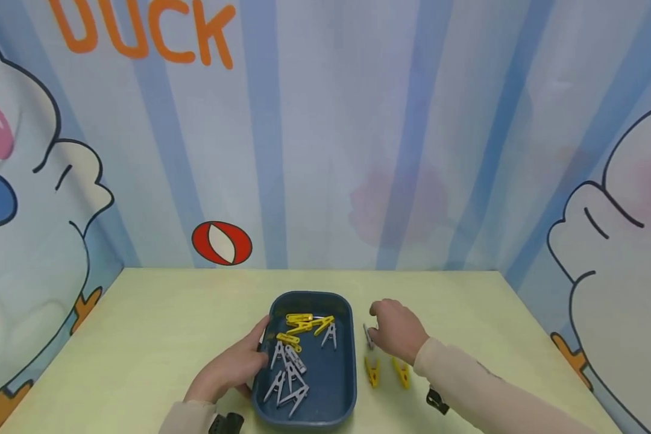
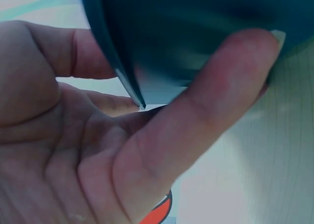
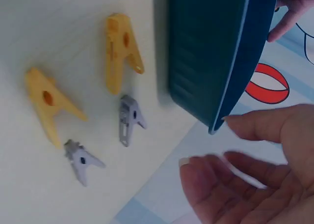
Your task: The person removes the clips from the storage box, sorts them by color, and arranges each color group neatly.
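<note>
The right hand (image 1: 398, 328) is being held above the table (image 1: 184, 313), with a moderate gap being left between thumb and fingertips; nothing is being gripped by it, and no clip appears to be touched. By judgement, any reach is being governed by one relation: the left grey clip (image 1: 368, 336) is being offered just beside and below these fingertips, its long axis being pointed roughly away from the body. Of the two hands, the right is being placed nearer to it. Just to its right, the second grey clip (image 3: 83, 161) is being hidden by the right hand in the head view. On the body side of this grip, the left yellow clip (image 1: 372, 372) and right yellow clip (image 1: 401, 374) are being supported by the table, legs being spread away from the body.

Left of the grip and apart from it, the blue bin (image 1: 331, 386) is being held at its left wall by the left hand (image 1: 233, 364), between thumb and fingers. Inside, yellow clips (image 1: 299, 317) and a cluster of grey clips (image 1: 296, 360) are being contained. Beyond, a striped backdrop (image 1: 336, 150) is being shown.
</note>
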